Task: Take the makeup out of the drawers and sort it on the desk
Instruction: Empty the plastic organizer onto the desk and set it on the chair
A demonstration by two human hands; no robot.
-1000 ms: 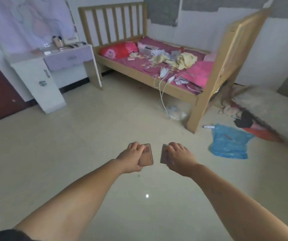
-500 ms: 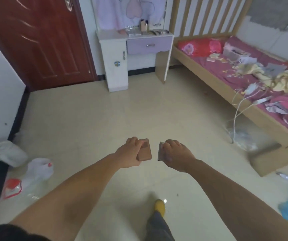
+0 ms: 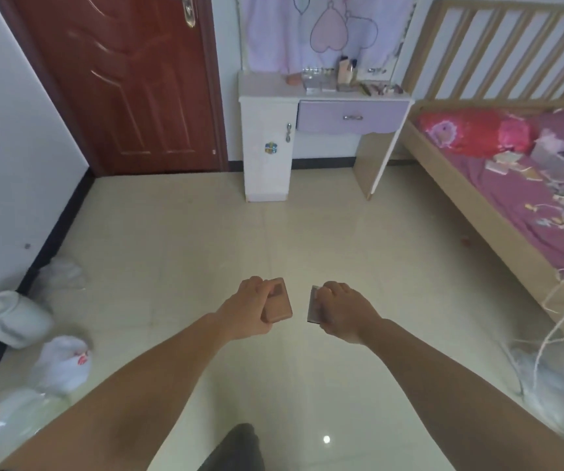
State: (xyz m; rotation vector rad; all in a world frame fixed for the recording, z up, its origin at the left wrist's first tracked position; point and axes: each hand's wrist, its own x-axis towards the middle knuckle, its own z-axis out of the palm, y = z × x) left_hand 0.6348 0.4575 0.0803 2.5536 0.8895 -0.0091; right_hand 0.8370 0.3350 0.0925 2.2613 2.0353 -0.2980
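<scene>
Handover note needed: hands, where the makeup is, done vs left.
Left hand grips a pinkish-brown compact; right hand grips a flat grey palette. Both are held out over the floor, well short of the desk.
Desk stands across the room between the door and the bed; several makeup items already sit on its top. Purple drawer is closed.
Done: some items on the desk. Left: carry these two over, set them down, sort. Whether the drawers hold more cannot be told.
</scene>
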